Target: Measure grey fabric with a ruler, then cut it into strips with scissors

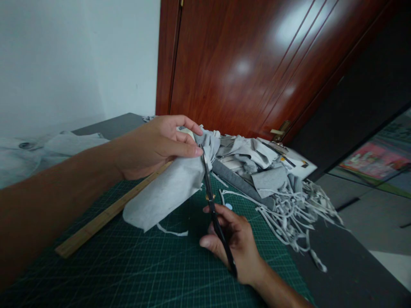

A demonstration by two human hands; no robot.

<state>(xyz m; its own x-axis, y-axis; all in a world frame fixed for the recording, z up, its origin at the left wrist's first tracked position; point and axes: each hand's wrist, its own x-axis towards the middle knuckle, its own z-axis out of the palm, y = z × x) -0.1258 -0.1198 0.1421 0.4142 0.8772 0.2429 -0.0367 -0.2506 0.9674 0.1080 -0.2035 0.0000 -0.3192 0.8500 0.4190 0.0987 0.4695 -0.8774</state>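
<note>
Between thumb and fingers, my left hand [163,143] pinches a piece of light grey fabric [170,188], which hangs down over the green cutting mat [154,269]. My right hand [234,241] is wrapped round the handles of black scissors [210,199]. The blades point up and away, and their tips meet the fabric close beside my left thumb. Whether the blades are parted there is hard to make out. A thin fabric strip [173,232] lies on the mat just below the hanging piece.
A long wooden ruler [105,218] lies across the mat under my left forearm. Behind my hands is a heap of grey fabric pieces [247,154], with tangled fabric strips [289,218] to its right. More pale cloth [64,147] lies at left. A brown door [240,64] stands behind the table.
</note>
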